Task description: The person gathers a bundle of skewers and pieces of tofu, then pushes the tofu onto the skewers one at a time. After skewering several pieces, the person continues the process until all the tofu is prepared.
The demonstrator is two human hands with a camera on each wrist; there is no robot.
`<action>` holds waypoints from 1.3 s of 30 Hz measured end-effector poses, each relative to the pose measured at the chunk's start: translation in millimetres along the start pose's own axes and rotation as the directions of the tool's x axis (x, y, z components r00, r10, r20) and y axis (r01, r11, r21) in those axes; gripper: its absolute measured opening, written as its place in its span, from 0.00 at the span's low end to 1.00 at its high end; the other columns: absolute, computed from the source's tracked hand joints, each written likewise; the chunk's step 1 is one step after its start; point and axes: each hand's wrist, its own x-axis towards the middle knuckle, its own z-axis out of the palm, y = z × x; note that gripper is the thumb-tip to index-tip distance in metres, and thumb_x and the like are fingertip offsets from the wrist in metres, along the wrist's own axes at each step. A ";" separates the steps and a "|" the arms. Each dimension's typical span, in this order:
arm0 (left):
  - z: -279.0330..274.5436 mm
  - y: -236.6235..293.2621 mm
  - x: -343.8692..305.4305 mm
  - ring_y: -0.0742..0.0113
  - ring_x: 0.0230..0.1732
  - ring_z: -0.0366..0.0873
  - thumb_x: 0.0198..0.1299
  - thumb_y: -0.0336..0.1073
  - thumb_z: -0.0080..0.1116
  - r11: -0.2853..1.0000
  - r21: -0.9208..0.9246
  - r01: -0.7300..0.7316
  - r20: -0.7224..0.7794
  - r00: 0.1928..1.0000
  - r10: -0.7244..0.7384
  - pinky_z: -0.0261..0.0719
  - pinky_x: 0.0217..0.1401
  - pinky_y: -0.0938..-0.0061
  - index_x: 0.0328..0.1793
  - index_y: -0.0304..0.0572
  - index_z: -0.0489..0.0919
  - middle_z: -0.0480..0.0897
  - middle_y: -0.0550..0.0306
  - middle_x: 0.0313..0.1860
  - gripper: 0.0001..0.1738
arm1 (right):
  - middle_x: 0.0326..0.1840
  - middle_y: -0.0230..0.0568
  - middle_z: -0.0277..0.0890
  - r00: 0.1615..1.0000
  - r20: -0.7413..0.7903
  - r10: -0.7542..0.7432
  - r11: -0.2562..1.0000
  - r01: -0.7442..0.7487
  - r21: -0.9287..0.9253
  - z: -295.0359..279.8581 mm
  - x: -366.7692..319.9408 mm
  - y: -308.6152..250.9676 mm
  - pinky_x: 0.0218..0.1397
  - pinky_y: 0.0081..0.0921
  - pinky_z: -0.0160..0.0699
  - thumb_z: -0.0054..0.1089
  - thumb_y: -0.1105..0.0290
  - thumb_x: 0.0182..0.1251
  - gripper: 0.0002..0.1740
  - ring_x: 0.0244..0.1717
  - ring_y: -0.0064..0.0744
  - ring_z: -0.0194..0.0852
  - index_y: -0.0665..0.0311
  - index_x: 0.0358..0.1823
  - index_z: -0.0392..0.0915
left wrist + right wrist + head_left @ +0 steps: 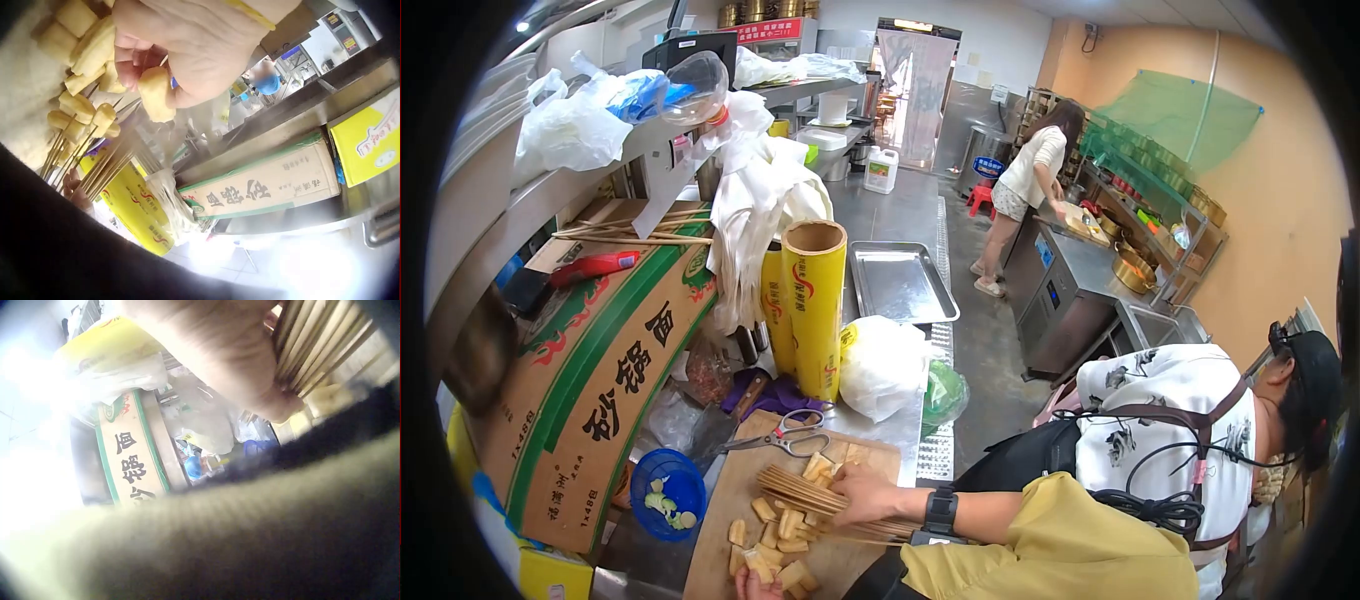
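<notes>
My right hand [868, 495] grips a bundle of thin wooden skewers [795, 490] over the wooden cutting board [720, 545]. In the left wrist view, yellow chunks [103, 117] sit on the tips of some skewers. At the board's near edge my left hand [758, 586] pinches one pale yellow chunk of food [156, 94] between thumb and fingers. Several more cut chunks [771, 532] lie loose on the board between the hands. In the right wrist view the right hand [219, 350] wraps the skewers, its fingertips mostly hidden.
Scissors [780, 436] lie across the board's far end. Left of it stands a blue basket [668, 490] with pale scraps inside. Behind are yellow film rolls [815, 310], a white plastic bag [884, 365] and a metal tray [900, 283]. A person [1170, 440] is close at right.
</notes>
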 end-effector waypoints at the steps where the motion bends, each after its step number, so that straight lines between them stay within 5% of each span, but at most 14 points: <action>1: -0.1 1.9 -0.9 0.52 0.58 0.70 0.65 0.40 0.49 0.998 -0.049 -0.028 -0.022 0.999 0.027 0.67 0.61 0.67 0.61 0.29 0.70 0.71 0.44 0.60 0.24 | 0.63 0.51 0.61 1.000 0.006 0.011 1.000 -0.011 0.007 -0.2 -0.6 -0.6 0.67 0.38 0.58 0.61 0.47 0.47 0.36 0.66 0.52 0.53 0.62 0.55 0.75; 5: -3.1 17.2 3.7 0.58 0.54 0.70 0.67 0.45 0.45 0.866 -0.399 0.301 0.087 0.953 -0.291 0.70 0.55 0.70 0.64 0.28 0.68 0.70 0.47 0.59 0.27 | 0.65 0.56 0.58 0.998 0.059 -0.010 0.986 0.000 0.167 13.1 8.3 14.3 0.71 0.36 0.52 0.61 0.44 0.48 0.38 0.69 0.54 0.49 0.64 0.57 0.73; 9: 3.6 -9.3 -6.6 0.61 0.52 0.71 0.69 0.49 0.43 0.844 -0.505 0.183 0.078 0.983 -0.166 0.71 0.53 0.73 0.64 0.28 0.67 0.70 0.49 0.58 0.30 | 0.68 0.58 0.52 0.999 0.022 -0.030 0.951 0.022 0.310 15.6 6.8 19.2 0.72 0.33 0.50 0.64 0.45 0.48 0.39 0.71 0.54 0.45 0.65 0.57 0.72; 12: -9.5 30.2 10.9 0.60 0.54 0.71 0.69 0.51 0.43 0.922 -0.386 0.026 0.044 0.999 -0.010 0.70 0.55 0.72 0.65 0.29 0.66 0.71 0.48 0.58 0.31 | 0.61 0.52 0.63 0.999 -0.045 0.004 0.931 0.013 0.366 12.5 -0.6 21.7 0.66 0.30 0.60 0.65 0.52 0.51 0.34 0.64 0.43 0.59 0.67 0.56 0.73; 14: -7.1 24.7 14.3 0.59 0.56 0.71 0.68 0.52 0.43 0.016 -0.926 0.378 0.360 0.891 -0.276 0.69 0.57 0.70 0.66 0.30 0.66 0.72 0.48 0.59 0.32 | 0.53 0.45 0.70 0.998 0.061 0.003 0.810 -0.039 0.585 16.0 0.6 32.0 0.58 0.25 0.67 0.64 0.58 0.54 0.28 0.54 0.33 0.67 0.67 0.53 0.74; 15: -5.3 22.2 15.2 0.58 0.57 0.71 0.68 0.53 0.44 -0.538 -0.756 0.371 0.558 0.795 -0.236 0.69 0.58 0.70 0.66 0.30 0.66 0.72 0.48 0.59 0.33 | 0.48 0.41 0.74 0.993 0.115 -0.009 0.730 -0.072 0.680 16.9 1.4 35.9 0.53 0.23 0.71 0.64 0.61 0.55 0.25 0.50 0.28 0.71 0.67 0.52 0.74; 18: -0.9 16.6 6.6 0.57 0.57 0.71 0.68 0.50 0.44 0.260 -0.779 0.571 0.386 0.763 -0.519 0.68 0.59 0.70 0.66 0.31 0.66 0.72 0.48 0.60 0.30 | 0.36 0.32 0.76 0.984 0.178 0.021 0.469 -0.167 0.867 18.7 -13.0 25.3 0.41 0.18 0.73 0.61 0.68 0.58 0.19 0.38 0.19 0.73 0.68 0.50 0.74; 21: -8.1 25.2 4.5 0.56 0.58 0.70 0.69 0.44 0.42 0.736 -0.445 0.510 0.210 0.858 -0.468 0.68 0.60 0.70 0.66 0.33 0.66 0.73 0.48 0.59 0.26 | 0.36 0.34 0.76 0.975 0.213 -0.066 0.332 -0.180 0.926 31.9 -1.8 41.5 0.40 0.19 0.74 0.60 0.69 0.59 0.18 0.37 0.20 0.74 0.67 0.51 0.72; 24: -6.9 7.8 -3.9 0.56 0.61 0.67 0.69 0.40 0.40 0.678 -0.403 0.615 0.280 0.788 -0.548 0.65 0.63 0.67 0.68 0.35 0.63 0.70 0.46 0.63 0.25 | 0.36 0.35 0.75 0.953 0.279 -0.115 0.188 -0.254 0.949 33.3 -4.0 51.6 0.37 0.20 0.75 0.56 0.72 0.61 0.17 0.35 0.21 0.74 0.67 0.52 0.70; 27: -5.9 0.4 9.5 0.54 0.66 0.62 0.70 0.41 0.38 -0.298 -0.796 0.527 0.593 0.581 -0.557 0.59 0.69 0.61 0.70 0.35 0.60 0.65 0.46 0.68 0.26 | 0.37 0.37 0.74 0.899 0.269 -0.346 0.005 -0.285 0.959 59.1 15.4 73.7 0.34 0.21 0.76 0.54 0.74 0.63 0.14 0.34 0.23 0.74 0.66 0.51 0.70; 31: -12.7 12.1 6.6 0.52 0.71 0.54 0.70 0.44 0.34 0.077 -0.807 0.586 0.355 0.584 -0.730 0.49 0.74 0.58 0.73 0.38 0.56 0.58 0.49 0.73 0.28 | 0.36 0.41 0.74 0.936 0.257 -0.239 0.007 -0.263 0.965 43.0 8.9 44.2 0.35 0.21 0.78 0.52 0.77 0.63 0.14 0.35 0.25 0.75 0.68 0.51 0.68; 35: -27.7 40.5 16.9 0.52 0.68 0.60 0.70 0.43 0.35 -0.243 -0.866 0.438 0.460 0.505 -0.730 0.59 0.69 0.57 0.71 0.38 0.59 0.62 0.50 0.70 0.27 | 0.44 0.44 0.73 0.927 0.261 -0.268 0.081 -0.249 0.965 36.3 0.1 25.1 0.46 0.25 0.81 0.53 0.75 0.64 0.21 0.43 0.32 0.78 0.68 0.57 0.64; 38: -19.0 -41.8 -19.3 0.53 0.66 0.62 0.70 0.43 0.36 -0.488 -0.767 0.417 0.476 0.880 0.004 0.63 0.67 0.59 0.71 0.38 0.60 0.64 0.51 0.70 0.27 | 0.45 0.45 0.71 0.938 0.238 -0.253 0.039 -0.236 0.971 37.5 -10.2 3.7 0.43 0.27 0.83 0.55 0.73 0.62 0.18 0.44 0.34 0.78 0.67 0.53 0.65; 39: -18.2 -47.6 -24.3 0.53 0.66 0.63 0.70 0.44 0.36 -0.454 -0.784 0.422 0.492 0.870 -0.040 0.63 0.66 0.59 0.71 0.39 0.61 0.64 0.52 0.69 0.27 | 0.48 0.45 0.70 0.925 0.255 -0.282 0.038 -0.255 0.966 40.0 -9.8 0.5 0.47 0.27 0.81 0.55 0.72 0.63 0.20 0.48 0.35 0.76 0.67 0.55 0.64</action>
